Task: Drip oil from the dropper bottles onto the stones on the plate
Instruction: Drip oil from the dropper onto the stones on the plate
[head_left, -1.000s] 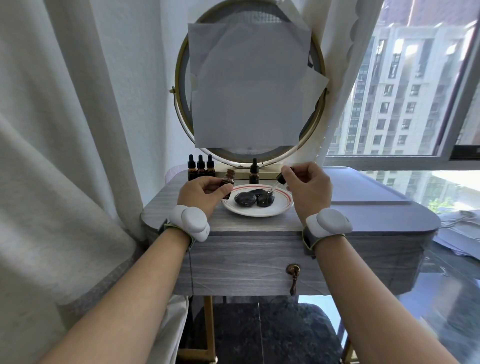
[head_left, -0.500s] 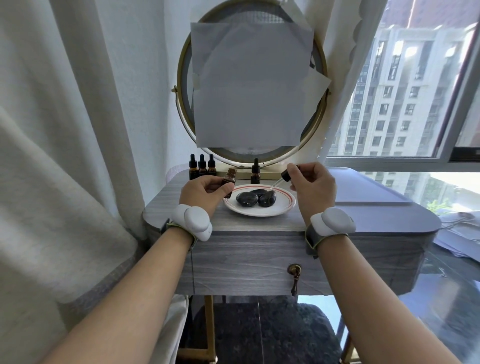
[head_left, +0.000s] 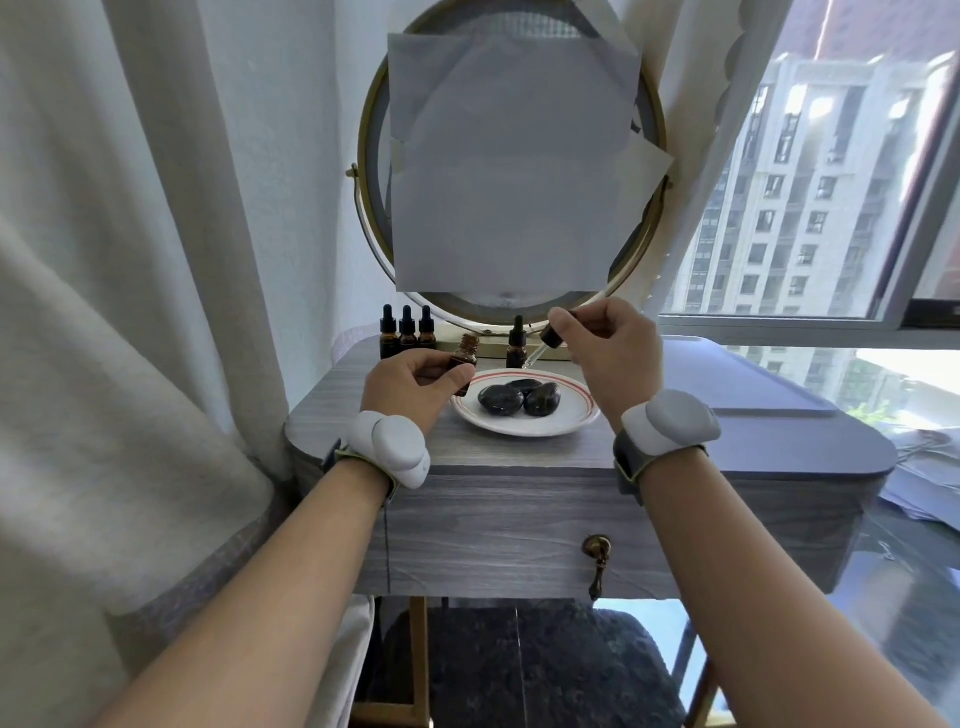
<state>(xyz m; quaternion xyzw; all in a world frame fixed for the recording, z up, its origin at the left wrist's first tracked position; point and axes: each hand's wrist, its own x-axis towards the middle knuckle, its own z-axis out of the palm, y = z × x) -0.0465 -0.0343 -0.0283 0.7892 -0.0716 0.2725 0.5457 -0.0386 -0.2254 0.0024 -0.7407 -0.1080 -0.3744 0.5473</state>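
Note:
Three dark polished stones (head_left: 519, 398) lie on a white plate with a red rim (head_left: 571, 422) on the grey dressing table. My left hand (head_left: 410, 387) grips an uncapped amber bottle (head_left: 465, 356) just left of the plate. My right hand (head_left: 610, 351) pinches the black dropper cap (head_left: 551, 336), its glass pipette slanting down-left with the tip above the plate's far edge. A capped dropper bottle (head_left: 516, 344) stands behind the plate, and three more (head_left: 408, 332) stand in a row at the back left.
A round gold-framed mirror (head_left: 371, 208) covered with paper stands at the table's back. A curtain (head_left: 130, 312) hangs at the left, a window at the right. A drawer pull (head_left: 597, 551) hangs at the table front; a dark stool (head_left: 519, 670) sits below.
My right hand has lifted the dropper up and back, away from the stones toward the plate's far edge. My left hand still holds the open bottle in about the same place.

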